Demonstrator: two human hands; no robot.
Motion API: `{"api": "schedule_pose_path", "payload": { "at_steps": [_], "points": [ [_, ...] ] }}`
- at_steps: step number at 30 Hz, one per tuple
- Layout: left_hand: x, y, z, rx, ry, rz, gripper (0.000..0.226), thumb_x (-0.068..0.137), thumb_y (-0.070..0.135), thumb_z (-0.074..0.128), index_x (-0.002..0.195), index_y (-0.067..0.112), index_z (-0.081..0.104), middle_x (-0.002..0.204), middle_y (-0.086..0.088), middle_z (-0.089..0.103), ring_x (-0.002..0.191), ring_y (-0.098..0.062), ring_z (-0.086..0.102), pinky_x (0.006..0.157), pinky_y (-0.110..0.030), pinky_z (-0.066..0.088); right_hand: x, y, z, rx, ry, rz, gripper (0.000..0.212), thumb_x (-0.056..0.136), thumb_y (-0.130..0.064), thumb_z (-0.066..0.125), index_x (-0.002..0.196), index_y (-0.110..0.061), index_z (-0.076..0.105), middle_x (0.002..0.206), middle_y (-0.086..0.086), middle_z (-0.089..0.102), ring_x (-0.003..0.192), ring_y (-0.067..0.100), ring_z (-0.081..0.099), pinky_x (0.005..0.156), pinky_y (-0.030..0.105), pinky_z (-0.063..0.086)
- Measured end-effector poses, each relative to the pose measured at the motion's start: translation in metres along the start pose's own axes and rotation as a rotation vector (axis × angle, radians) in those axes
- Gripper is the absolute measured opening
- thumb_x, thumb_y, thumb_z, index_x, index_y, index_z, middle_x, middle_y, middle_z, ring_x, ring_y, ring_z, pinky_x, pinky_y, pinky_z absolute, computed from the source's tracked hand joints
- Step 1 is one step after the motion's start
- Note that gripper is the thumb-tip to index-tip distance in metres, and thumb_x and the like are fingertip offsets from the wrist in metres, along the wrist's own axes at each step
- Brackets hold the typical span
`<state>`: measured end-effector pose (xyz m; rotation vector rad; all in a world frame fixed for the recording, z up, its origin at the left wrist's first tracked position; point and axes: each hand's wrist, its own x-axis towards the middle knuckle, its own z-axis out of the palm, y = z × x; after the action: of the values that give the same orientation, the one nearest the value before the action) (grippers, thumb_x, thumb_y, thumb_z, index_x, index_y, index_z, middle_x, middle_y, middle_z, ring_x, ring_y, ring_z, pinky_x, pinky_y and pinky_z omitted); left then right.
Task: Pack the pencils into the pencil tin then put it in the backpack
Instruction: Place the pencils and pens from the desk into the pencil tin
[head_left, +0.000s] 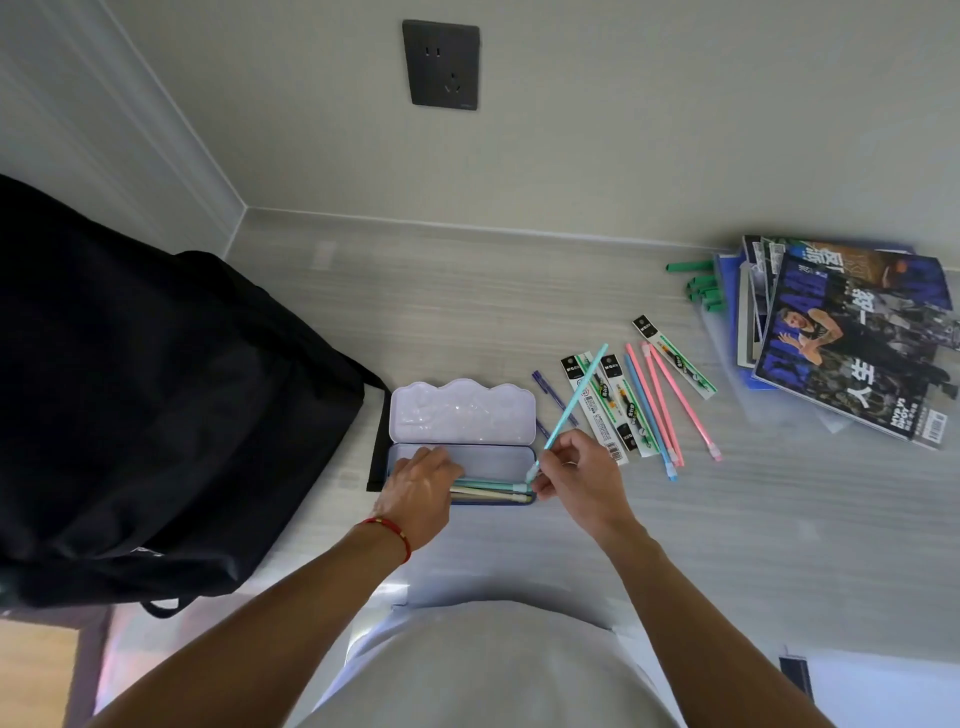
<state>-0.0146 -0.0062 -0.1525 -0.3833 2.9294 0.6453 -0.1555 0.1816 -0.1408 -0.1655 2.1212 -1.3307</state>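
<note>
Backpack (156, 415), black and slumped, fills the desk's left end, just beside the tin; close enough that the last step should be a short carry. I cannot see an open zip from here.

Desk (519, 312), pale wood grain, runs to the wall. Stack of magazines (852, 343) sits far right, well apart from the work, with green markers (701, 286) at its left edge.

Pencil tin (462, 457) lies open in front of me, scalloped lid (462, 410) tipped back flat toward the wall so the tray is free. A few pencils already lie lengthwise along the tray's near side.

Loose pencils (660, 410), pink and blue, remain fanned out right of the tin among packaged refills (608, 410); a purple pen (553, 397) lies nearer the lid. Packing looks roughly half done.

My left hand (421, 483) rests flat on the tray's left end, fingers loosely spread, gripping nothing; I judge it steadies the tin and keeps the packed pencils in place.

My right hand (571, 478) pinches a teal pencil (574, 400) near its lower end, fingers narrow around it, the tip angled down at the tray's right end, the shaft slanting up and away. Next it needs levelling to lie parallel with the others.
</note>
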Motion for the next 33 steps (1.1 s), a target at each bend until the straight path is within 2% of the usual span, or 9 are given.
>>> {"api": "schedule_pose_path", "payload": {
  "at_steps": [3, 7, 11, 15, 20, 26, 33],
  "points": [
    [-0.001, -0.002, 0.0, -0.048, 0.059, 0.016, 0.033, 0.082, -0.003, 0.056, 0.108, 0.012, 0.07, 0.106, -0.01, 0.067, 0.1, -0.031, 0.06, 0.087, -0.042, 0.052, -0.001, -0.005, 0.007, -0.053, 0.007, -0.025, 0.004, 0.084, -0.013, 0.065, 0.084, -0.012, 0.061, 0.072, 0.003, 0.075, 0.063, 0.023, 0.073, 0.062, 0.038, 0.064],
    [-0.001, -0.003, -0.002, -0.114, 0.136, 0.082, 0.027, 0.081, -0.004, 0.063, 0.102, 0.01, 0.073, 0.098, -0.01, 0.07, 0.09, -0.032, 0.064, 0.08, -0.041, 0.055, 0.0, -0.003, 0.007, -0.232, 0.035, -0.062, 0.01, 0.084, -0.021, 0.068, 0.08, -0.026, 0.06, 0.074, -0.005, 0.073, 0.068, 0.007, 0.071, 0.062, 0.022, 0.054],
    [-0.004, -0.006, -0.002, -0.128, 0.122, 0.181, 0.021, 0.083, -0.002, 0.066, 0.098, 0.01, 0.074, 0.097, -0.008, 0.07, 0.088, -0.027, 0.064, 0.079, -0.038, 0.054, -0.001, 0.003, 0.001, -0.353, 0.064, -0.094, 0.02, 0.084, -0.024, 0.068, 0.073, -0.031, 0.053, 0.069, -0.009, 0.068, 0.063, -0.003, 0.063, 0.057, 0.014, 0.045],
    [0.002, -0.01, 0.001, -0.151, 0.091, 0.164, 0.016, 0.086, 0.002, 0.065, 0.096, 0.009, 0.075, 0.097, -0.009, 0.07, 0.09, -0.029, 0.063, 0.079, -0.039, 0.054, -0.005, 0.007, 0.001, -0.426, -0.011, -0.093, 0.018, 0.087, -0.024, 0.067, 0.076, -0.029, 0.055, 0.071, -0.007, 0.069, 0.066, 0.008, 0.067, 0.062, 0.026, 0.054],
    [0.016, -0.015, 0.002, -0.175, 0.013, 0.123, 0.01, 0.09, 0.013, 0.063, 0.093, 0.012, 0.074, 0.098, -0.006, 0.067, 0.095, -0.023, 0.059, 0.086, -0.038, 0.053, -0.005, 0.009, 0.002, -0.447, -0.023, -0.071, 0.015, 0.089, -0.026, 0.067, 0.08, -0.03, 0.056, 0.077, -0.009, 0.069, 0.07, 0.005, 0.067, 0.061, 0.018, 0.048],
    [0.017, -0.011, 0.006, -0.161, 0.077, 0.046, 0.004, 0.087, 0.013, 0.068, 0.087, 0.013, 0.072, 0.094, -0.006, 0.068, 0.089, -0.022, 0.06, 0.08, -0.039, 0.056, -0.004, 0.011, -0.002, -0.445, -0.036, -0.056, 0.01, 0.091, -0.027, 0.067, 0.085, -0.024, 0.06, 0.08, -0.008, 0.069, 0.074, 0.01, 0.068, 0.069, 0.028, 0.058],
    [0.018, -0.006, 0.005, -0.129, 0.073, 0.03, 0.009, 0.088, 0.014, 0.066, 0.082, 0.012, 0.073, 0.09, -0.006, 0.069, 0.085, -0.021, 0.061, 0.078, -0.037, 0.058, -0.005, 0.012, 0.002, -0.421, -0.043, -0.034, 0.01, 0.091, -0.024, 0.067, 0.084, -0.024, 0.06, 0.08, -0.009, 0.069, 0.074, 0.009, 0.068, 0.067, 0.023, 0.053]
  ]
}}
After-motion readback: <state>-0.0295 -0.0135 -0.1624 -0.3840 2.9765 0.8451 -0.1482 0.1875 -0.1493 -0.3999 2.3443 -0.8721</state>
